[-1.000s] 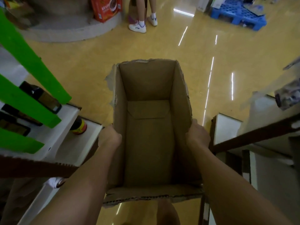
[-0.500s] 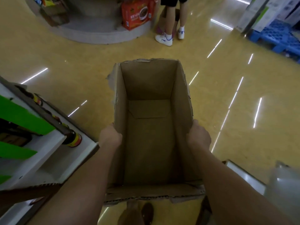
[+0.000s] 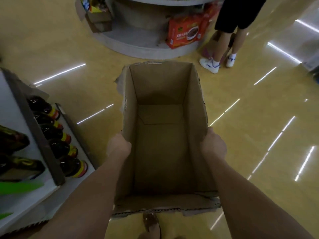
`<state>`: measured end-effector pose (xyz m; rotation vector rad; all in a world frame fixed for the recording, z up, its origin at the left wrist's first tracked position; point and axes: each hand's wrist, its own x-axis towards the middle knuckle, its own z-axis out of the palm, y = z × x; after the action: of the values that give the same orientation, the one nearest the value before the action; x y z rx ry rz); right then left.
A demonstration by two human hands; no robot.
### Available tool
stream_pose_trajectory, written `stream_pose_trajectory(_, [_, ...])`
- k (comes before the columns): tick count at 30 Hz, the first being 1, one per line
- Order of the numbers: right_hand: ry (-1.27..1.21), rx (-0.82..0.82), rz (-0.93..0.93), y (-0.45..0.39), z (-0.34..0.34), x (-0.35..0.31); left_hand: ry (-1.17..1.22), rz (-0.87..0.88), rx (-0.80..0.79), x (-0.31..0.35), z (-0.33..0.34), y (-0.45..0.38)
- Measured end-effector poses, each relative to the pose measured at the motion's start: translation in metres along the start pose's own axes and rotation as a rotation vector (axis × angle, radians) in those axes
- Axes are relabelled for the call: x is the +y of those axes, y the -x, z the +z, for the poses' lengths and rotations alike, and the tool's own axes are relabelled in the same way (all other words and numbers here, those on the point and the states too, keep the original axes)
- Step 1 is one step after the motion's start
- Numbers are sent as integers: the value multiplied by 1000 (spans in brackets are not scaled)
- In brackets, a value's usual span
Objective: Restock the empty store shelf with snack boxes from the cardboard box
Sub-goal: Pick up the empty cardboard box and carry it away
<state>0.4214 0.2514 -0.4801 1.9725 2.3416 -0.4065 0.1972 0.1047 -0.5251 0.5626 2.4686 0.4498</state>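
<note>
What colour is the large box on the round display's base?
Red-orange box, seen in the head view.

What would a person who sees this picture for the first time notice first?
The open cardboard box in the middle, held by its side walls between the left hand and the right hand; no snack boxes show inside it. Next, the dark bottles with yellow and red labels lined along the white shelf at the left. At the top, a red carton leans on a round grey display base.
</note>
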Motion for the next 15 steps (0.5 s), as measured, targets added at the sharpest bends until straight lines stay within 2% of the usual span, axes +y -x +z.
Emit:
stream_pose_trajectory(10, [76,-99,-229,-146,-3,-136,154,-213,90,20,-52,-120])
stream_pose_trajectory(15, [94,-135,-366,-222,3,-213,219,-340,192,36,-78,-184])
